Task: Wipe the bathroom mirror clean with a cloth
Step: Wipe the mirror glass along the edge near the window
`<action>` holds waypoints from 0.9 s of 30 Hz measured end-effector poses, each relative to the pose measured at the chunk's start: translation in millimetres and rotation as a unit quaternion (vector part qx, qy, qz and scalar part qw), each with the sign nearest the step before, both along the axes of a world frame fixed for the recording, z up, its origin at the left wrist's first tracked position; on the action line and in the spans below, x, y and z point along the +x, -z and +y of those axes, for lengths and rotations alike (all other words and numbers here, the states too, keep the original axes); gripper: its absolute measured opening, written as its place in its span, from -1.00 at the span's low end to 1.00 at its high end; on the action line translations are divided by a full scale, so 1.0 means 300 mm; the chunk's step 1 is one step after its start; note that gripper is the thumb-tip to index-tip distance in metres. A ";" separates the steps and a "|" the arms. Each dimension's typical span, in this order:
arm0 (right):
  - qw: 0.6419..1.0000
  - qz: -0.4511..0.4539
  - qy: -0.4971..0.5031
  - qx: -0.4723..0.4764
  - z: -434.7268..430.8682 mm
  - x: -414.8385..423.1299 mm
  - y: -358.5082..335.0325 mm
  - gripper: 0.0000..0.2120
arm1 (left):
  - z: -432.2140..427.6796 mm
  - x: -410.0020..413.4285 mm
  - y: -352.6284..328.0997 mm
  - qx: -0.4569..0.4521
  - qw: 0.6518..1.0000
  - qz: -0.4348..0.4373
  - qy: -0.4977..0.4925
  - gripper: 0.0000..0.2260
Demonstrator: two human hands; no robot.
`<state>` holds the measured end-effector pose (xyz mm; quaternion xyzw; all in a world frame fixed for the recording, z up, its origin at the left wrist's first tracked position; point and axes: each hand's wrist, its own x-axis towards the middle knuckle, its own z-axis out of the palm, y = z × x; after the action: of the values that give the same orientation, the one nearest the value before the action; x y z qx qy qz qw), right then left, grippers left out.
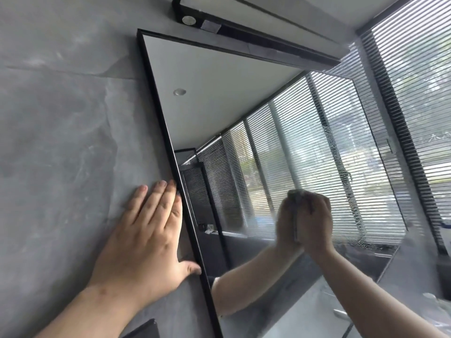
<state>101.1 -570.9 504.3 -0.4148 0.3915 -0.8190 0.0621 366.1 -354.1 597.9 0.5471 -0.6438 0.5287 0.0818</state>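
The black-framed mirror (pixel 219 76) hangs on a grey wall and fills the middle of the view. My right hand (pixel 316 220) presses a grey cloth (pixel 296 217) flat against the glass at the lower right; only the cloth's thin edge shows between the hand and its reflection. Wet droplets and streaks (pixel 341 172) run down the glass above and to the right of that hand. My left hand (pixel 146 237) lies flat on the wall with straight fingers, its thumb and forefinger touching the mirror's left frame.
A dark light bar (pixel 244 35) runs above the mirror. A window with horizontal blinds (pixel 415 93) stands at the right. A dark object's corner (pixel 144 330) shows at the bottom left.
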 end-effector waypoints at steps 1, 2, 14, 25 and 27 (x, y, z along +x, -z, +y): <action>1.000 0.017 -0.007 -0.018 0.034 0.037 -0.004 -0.87 | 0.000 0.000 -0.001 0.001 1.000 0.000 -0.003 0.15; 0.998 0.039 -0.012 -0.042 0.074 0.077 -0.006 -0.88 | 0.001 0.000 -0.003 0.003 1.000 0.000 -0.005 0.15; 0.920 0.270 -0.026 -0.284 0.392 0.434 0.021 -0.77 | 0.020 -0.020 -0.026 0.021 1.000 0.016 0.001 0.06; 0.993 0.070 0.045 -0.080 0.014 0.014 -0.134 -0.85 | -0.002 0.007 -0.098 -0.017 1.000 -0.012 -0.003 0.06; 0.998 0.023 0.049 -0.009 -0.075 -0.075 -0.127 -0.84 | -0.004 0.010 -0.099 -0.023 1.000 -0.013 0.000 0.06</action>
<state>78.6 -593.3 542.5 -0.4144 0.4055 -0.8147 0.0091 369.1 -355.4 627.6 0.5380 -0.6322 0.5508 0.0859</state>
